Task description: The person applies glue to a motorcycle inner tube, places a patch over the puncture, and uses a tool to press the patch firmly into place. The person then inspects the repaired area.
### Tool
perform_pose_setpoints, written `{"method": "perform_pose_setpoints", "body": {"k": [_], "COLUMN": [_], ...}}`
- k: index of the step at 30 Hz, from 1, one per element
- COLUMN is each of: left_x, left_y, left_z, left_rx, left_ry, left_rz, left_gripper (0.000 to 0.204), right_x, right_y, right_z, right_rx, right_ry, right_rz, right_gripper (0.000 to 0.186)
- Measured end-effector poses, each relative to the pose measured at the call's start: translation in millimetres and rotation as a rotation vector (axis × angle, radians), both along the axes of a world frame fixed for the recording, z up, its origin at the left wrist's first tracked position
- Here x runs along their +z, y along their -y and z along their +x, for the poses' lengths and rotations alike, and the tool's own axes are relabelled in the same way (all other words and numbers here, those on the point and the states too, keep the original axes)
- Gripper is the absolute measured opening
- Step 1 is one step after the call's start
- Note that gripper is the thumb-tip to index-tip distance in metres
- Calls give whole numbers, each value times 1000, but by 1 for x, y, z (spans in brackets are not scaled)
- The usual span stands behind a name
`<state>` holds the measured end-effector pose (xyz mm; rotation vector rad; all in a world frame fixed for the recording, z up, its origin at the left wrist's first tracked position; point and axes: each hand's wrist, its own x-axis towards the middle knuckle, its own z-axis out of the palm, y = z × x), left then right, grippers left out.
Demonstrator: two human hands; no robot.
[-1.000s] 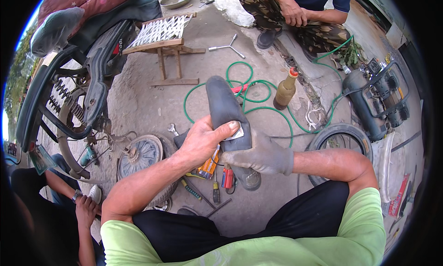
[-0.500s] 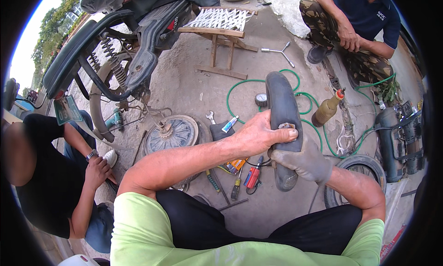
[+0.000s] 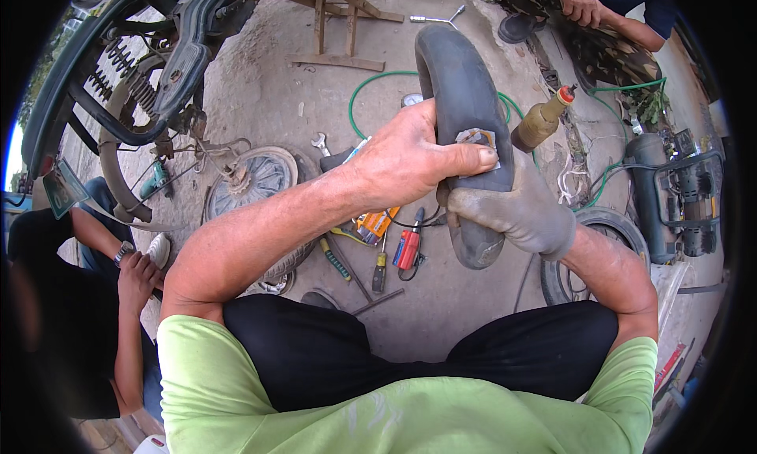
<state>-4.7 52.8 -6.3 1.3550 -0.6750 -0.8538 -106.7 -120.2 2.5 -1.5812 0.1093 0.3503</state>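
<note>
A black inner tube (image 3: 465, 80), rounded with air, stands upright in front of me between my two hands. A pale, ragged-edged patch (image 3: 478, 136) lies on the side facing me. My bare left hand (image 3: 406, 150) is closed on the tube's left side, its thumb pressing at the patch's lower edge. My right hand (image 3: 524, 217), in a grey glove, grips the tube just below the patch with the thumb across it. The fingers behind the tube are hidden on both hands.
On the ground lie a wheel (image 3: 260, 182), a red-handled tool (image 3: 408, 247), a screwdriver (image 3: 379, 271) and a tyre (image 3: 599, 233). A brown bottle (image 3: 542, 121) stands beside a green hose (image 3: 371, 87). A motorbike (image 3: 110, 99), a wooden stool (image 3: 335, 28) and two seated people are around.
The surroundings have shifted up and slightly left in the picture. The tube looks nearer and larger. Both hands keep their hold, the left thumb still at the patch.
</note>
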Motion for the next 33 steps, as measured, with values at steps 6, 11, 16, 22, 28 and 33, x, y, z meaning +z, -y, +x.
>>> {"method": "perform_pose_setpoints", "body": {"k": [6,11,16,22,28,33], "left_x": [-7,-2,2,-3,-2,-4], "left_y": [5,1,1,5,1,4], "left_z": [4,0,0,1,0,1], "left_rx": [114,25,108,106,10,61], "left_ry": [18,57,139,5,116,156], "left_rz": [52,-2,42,25,-77,33], "left_gripper": [56,54,42,52,52,46], "right_x": [-9,-2,-5,-4,-2,-13], "right_y": [2,3,1,-1,6,3], "right_z": [0,2,0,-2,0,-5], "right_rx": [28,10,-5,15,-2,10], "right_ry": [-13,23,28,-1,57,34], "right_rz": [138,49,13,14,40,-9], "right_gripper": [31,30,32,27,30,24]}}
